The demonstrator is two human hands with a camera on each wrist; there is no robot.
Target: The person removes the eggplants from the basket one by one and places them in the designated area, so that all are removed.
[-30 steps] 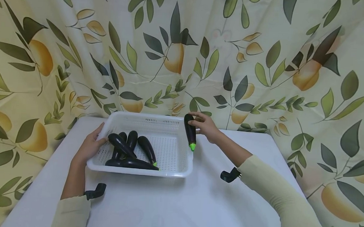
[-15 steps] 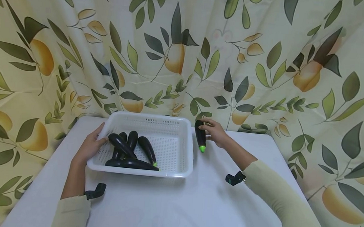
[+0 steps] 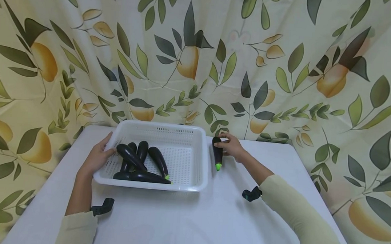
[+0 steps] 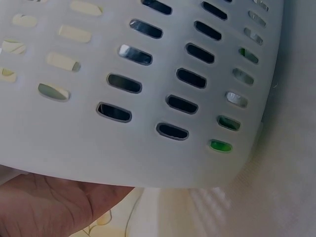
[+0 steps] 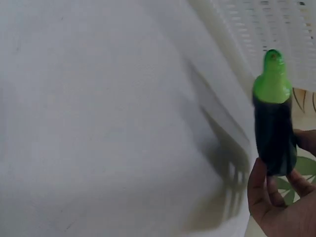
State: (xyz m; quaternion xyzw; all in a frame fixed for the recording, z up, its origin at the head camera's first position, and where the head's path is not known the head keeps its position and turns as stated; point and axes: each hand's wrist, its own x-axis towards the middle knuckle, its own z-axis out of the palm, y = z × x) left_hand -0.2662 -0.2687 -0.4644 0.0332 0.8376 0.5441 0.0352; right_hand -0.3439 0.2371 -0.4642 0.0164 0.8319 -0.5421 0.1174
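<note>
A white perforated basket (image 3: 188, 128) holds several dark eggplants (image 3: 159, 160) in its left half. At its left rim rests the left hand (image 3: 97, 157), thumb over the edge; in the left wrist view the palm (image 4: 54, 207) lies against the basket wall (image 4: 98, 158). Just right of the basket, the right hand (image 3: 232, 147) grips one eggplant (image 3: 218, 152) by its upper end, green tip toward the person. The right wrist view shows this eggplant (image 5: 274, 123) between the thumb and fingers of the right hand (image 5: 286, 212), with its shadow on the table.
A white-covered table (image 3: 165, 222) lies under the basket, and a leaf-and-fruit patterned curtain (image 3: 217, 64) hangs behind it. Small black devices are at the left wrist (image 3: 102, 207) and right wrist (image 3: 252, 194).
The right hand has carried its eggplant from over the basket's right rim to the right and lower, beside the basket. The left hand and basket have stayed put.
</note>
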